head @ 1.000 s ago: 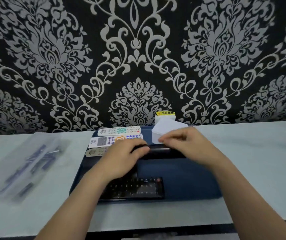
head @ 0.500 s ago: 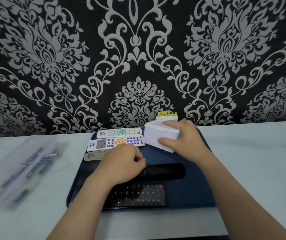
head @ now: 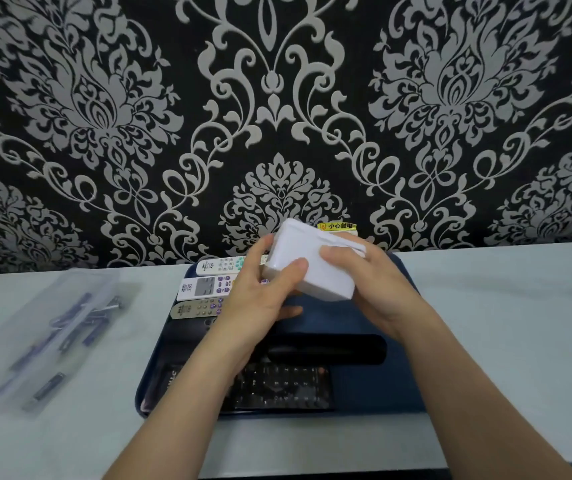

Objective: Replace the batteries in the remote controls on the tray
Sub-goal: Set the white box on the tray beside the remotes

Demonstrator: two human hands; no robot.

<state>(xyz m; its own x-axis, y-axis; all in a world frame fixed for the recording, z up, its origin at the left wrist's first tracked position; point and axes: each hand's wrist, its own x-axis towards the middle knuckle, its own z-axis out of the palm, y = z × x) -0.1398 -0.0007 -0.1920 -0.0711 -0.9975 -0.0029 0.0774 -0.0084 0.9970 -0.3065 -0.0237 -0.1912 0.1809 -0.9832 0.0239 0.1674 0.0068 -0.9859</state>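
Note:
A dark blue tray (head: 398, 386) lies on the pale table. Three light remotes lie at its back left: a white one (head: 215, 265), a second white one with a display (head: 204, 287) and a beige one (head: 196, 308). A plain black remote (head: 340, 349) and a wide black remote with many keys (head: 288, 388) lie at the front. Above the tray both hands hold a white box (head: 312, 268). My left hand (head: 260, 299) grips its left end with the thumb on top. My right hand (head: 371, 289) grips its right side.
A clear plastic bag (head: 45, 337) with several dark batteries lies on the table left of the tray. A yellow warning sticker (head: 336, 226) sits at the foot of the patterned wall behind the tray. The table's front edge runs just below the tray.
My right hand left the black remote, took the white box from the tray's back and lifted it. My left hand rose from the black remote and now grips the box too.

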